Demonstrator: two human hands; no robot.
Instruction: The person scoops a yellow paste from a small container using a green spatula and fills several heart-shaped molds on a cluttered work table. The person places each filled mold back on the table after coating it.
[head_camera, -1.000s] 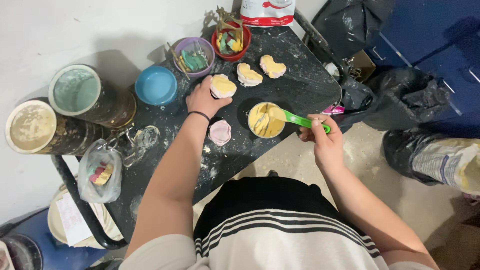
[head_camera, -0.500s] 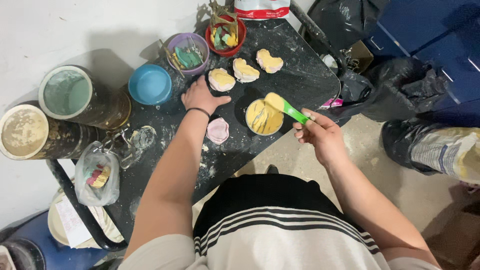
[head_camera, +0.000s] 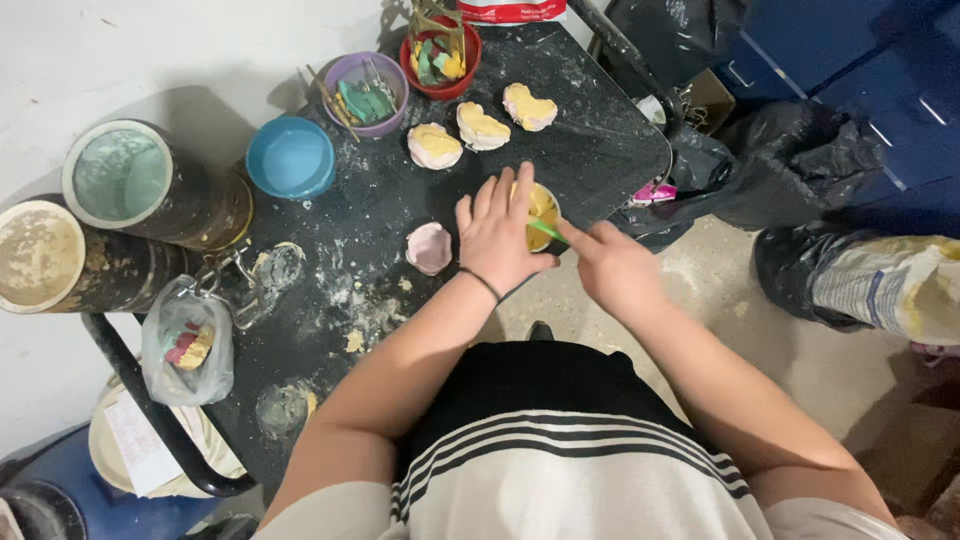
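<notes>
My left hand (head_camera: 497, 235) lies flat, fingers spread, over a small black bowl of yellow paste (head_camera: 543, 203) near the front edge of a dusty black table (head_camera: 620, 140). My right hand (head_camera: 612, 268) grips the green handle of a spatula (head_camera: 547, 232) whose tip goes under my left hand into the bowl. Three heart-shaped moulds filled with yellow paste (head_camera: 435, 146) (head_camera: 482, 126) (head_camera: 529, 106) stand in a row behind the bowl. An empty pink heart mould (head_camera: 430, 248) sits just left of my left hand.
A blue bowl (head_camera: 290, 158), a purple cup of tools (head_camera: 367, 92) and a red cup of tools (head_camera: 440, 50) stand at the back. Two large crusted tins (head_camera: 125, 175) (head_camera: 40, 255) sit at left. A plastic bag (head_camera: 187, 345) hangs from the table frame. Black bags (head_camera: 800, 170) lie right.
My left hand left the nearest filled mould and moved right, onto the yellow bowl. My right hand came in closer with the spatula, its tip now hidden under the left hand.
</notes>
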